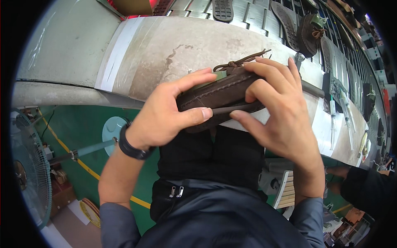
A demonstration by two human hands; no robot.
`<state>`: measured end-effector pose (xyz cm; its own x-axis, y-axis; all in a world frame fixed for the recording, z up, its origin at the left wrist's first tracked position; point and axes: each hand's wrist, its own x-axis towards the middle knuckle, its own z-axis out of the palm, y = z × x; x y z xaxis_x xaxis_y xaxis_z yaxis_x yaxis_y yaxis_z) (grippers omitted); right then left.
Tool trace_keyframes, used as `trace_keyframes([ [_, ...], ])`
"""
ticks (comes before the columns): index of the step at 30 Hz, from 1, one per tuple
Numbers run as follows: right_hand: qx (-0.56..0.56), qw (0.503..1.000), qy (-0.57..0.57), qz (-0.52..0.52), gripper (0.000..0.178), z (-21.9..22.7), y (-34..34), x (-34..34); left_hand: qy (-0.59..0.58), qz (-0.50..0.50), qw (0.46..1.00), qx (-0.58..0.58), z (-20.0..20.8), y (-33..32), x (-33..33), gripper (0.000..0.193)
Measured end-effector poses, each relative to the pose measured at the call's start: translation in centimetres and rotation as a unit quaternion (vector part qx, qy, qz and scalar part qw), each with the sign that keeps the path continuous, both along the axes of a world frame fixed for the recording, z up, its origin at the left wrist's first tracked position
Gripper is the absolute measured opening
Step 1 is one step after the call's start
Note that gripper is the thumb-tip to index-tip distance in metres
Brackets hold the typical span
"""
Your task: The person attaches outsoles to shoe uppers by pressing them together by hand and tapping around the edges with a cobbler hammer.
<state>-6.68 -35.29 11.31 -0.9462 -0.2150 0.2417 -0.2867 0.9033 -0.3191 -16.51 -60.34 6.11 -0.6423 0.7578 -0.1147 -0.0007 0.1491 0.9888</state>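
Observation:
A dark brown lace-up shoe (219, 93) lies on its side at the bench edge in front of me, its brown lace (233, 64) tied on the far side. A green piece (221, 75) shows at its opening. My left hand (159, 111) grips the shoe's left end, fingers over the upper and thumb on the sole edge (227, 110). My right hand (283, 105) is curled around the right end, its thumb at the sole edge. Between upper and sole, a dark gap shows near the right thumb. The right end is partly hidden by my fingers.
Beyond the pale worktable (186, 41), a slatted metal conveyor carries loose soles (223, 10) and another brown shoe (310, 35). Syringes (333, 124) lie at the right. A fan (31, 177) and a light-blue stool (113, 130) stand left. Another person's dark sleeve (359, 186) shows at right.

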Motion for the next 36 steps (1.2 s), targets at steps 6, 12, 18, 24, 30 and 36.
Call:
trace_keyframes([
  [6, -0.019, 1.000, -0.003, 0.024, 0.036, -0.1, 0.6, 0.1, 0.006, -0.080, 0.997, -0.002, 0.1, 1.0, -2.3, 0.080],
  [12, -0.028, 1.000, -0.006, 0.005, 0.035, 0.3, 0.0, -0.2, -0.021, -0.051, 0.998, -0.036, 1.5, 2.3, -1.4, 0.077],
  [18, -0.021, 1.000, -0.003, -0.018, 0.038, 0.4, 0.4, -0.3, -0.085, -0.014, 0.994, -0.064, 2.8, 3.3, -0.9, 0.076],
  [24, -0.064, 0.997, 0.021, 0.043, 0.040, -0.6, 3.8, -0.2, 0.074, -0.082, 0.993, -0.041, 2.2, 4.3, -2.7, 0.078],
  [30, -0.076, 0.995, 0.046, 0.042, 0.042, -1.0, 3.4, -0.3, 0.003, -0.083, 0.995, -0.051, 2.3, 5.3, -2.3, 0.078],
  [36, -0.074, 0.991, 0.081, 0.073, 0.045, -2.2, 4.3, -0.7, 0.105, -0.071, 0.991, -0.053, 1.1, 5.0, -2.0, 0.075],
])
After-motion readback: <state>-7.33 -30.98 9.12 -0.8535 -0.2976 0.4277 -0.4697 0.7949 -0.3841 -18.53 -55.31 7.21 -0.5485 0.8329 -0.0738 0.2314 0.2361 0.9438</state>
